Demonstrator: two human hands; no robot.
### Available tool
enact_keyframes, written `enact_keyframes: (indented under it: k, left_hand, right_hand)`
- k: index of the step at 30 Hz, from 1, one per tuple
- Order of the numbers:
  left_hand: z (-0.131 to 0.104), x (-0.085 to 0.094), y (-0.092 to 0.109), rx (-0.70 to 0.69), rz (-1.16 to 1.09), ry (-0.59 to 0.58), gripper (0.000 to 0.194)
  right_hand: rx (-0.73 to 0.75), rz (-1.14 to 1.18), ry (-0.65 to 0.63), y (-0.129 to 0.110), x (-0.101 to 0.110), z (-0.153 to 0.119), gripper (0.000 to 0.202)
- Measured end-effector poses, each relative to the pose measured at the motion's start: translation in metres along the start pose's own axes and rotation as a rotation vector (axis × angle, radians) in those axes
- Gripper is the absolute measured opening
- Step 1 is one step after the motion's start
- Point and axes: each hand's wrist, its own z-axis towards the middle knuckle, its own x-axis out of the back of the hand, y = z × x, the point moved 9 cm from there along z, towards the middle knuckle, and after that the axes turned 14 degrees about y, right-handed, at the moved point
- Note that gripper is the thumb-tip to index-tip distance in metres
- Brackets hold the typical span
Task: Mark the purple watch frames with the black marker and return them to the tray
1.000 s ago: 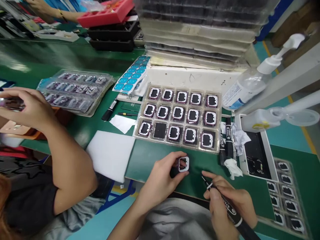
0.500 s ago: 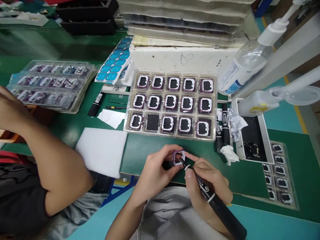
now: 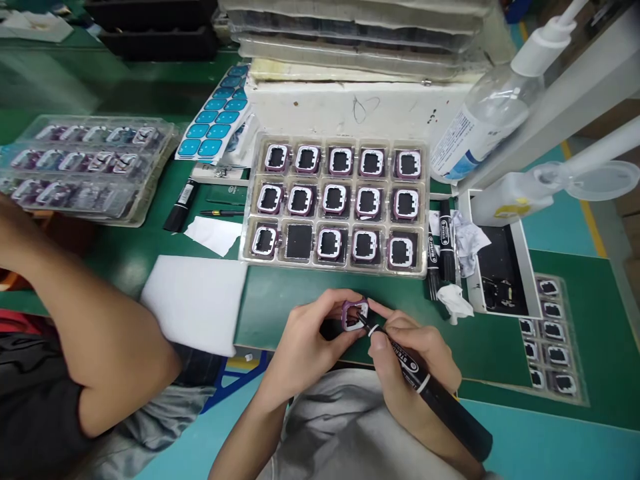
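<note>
Between thumb and fingers, my left hand (image 3: 313, 340) pinches a small purple watch case (image 3: 349, 316) with a white inner rim, close to the table's front edge. A black marker (image 3: 425, 383) is gripped in my right hand (image 3: 415, 353), its tip at the opening of the case. Whether the tip touches the rim I cannot tell. Beyond both hands lies a clear plastic tray (image 3: 280, 261) of similar purple cases in rows. One pocket in its front row, second from the left, shows only black lining.
At left are a co-worker's arm (image 3: 100, 320), a white foam sheet (image 3: 193, 303) and stacked trays (image 3: 135, 212). Blue stickers (image 3: 207, 130) lie behind. To the right stand a pump bottle (image 3: 493, 113), spare markers (image 3: 447, 243), a white box (image 3: 527, 283) and another tray (image 3: 573, 333).
The view has shifted slightly, so the table things sit a little further left. My hands keep the same hold, with the marker tip still at the case.
</note>
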Motion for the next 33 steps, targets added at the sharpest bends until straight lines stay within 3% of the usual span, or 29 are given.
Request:
enact_keyframes:
  k: [14,33]
  left_hand:
    - [0.0,0.0,0.002,0.001,-0.003,-0.016,0.04]
    - [-0.004,-0.001,-0.002,0.006,0.033,0.012,0.036]
  right_hand:
    - [-0.022,0.019,-0.003,0.0,0.0,0.0,0.021]
    - [0.126,-0.096,-0.014,-0.012,-0.006,0.007,0.033]
